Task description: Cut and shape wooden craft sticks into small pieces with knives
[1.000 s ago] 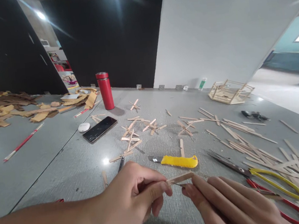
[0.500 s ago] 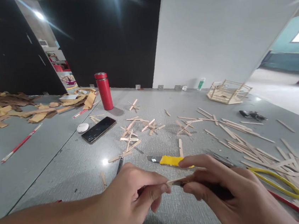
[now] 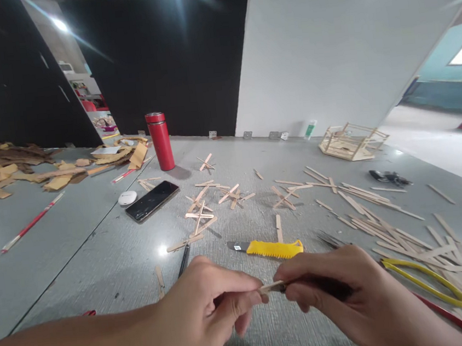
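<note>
Left hand (image 3: 200, 314) is pinching one end of a small wooden stick (image 3: 273, 287) between thumb and index finger; right hand (image 3: 343, 293) is gripping the other end, fingers hiding most of it. Stick is sitting nearside of the yellow knife (image 3: 274, 249), held above the gray surface (image 3: 102, 280). Right of the knife, yellow-handled scissors (image 3: 389, 263) and a red handle (image 3: 453, 320) are lying partly behind right hand, with loose wooden sticks (image 3: 435, 253) spreading alongside. Black pen (image 3: 184, 259) is lying left of the knife. Beyond the knife, crossed stick pieces (image 3: 229, 194) are resting; beyond and left, black phone (image 3: 153, 201), white case (image 3: 128, 198), then red bottle (image 3: 161, 144) standing upright. Beyond and right of the knife, a wooden frame (image 3: 342, 154) is sitting. Farthest beyond it, black panel (image 3: 170, 64) and white panel (image 3: 325, 47) are standing.
</note>
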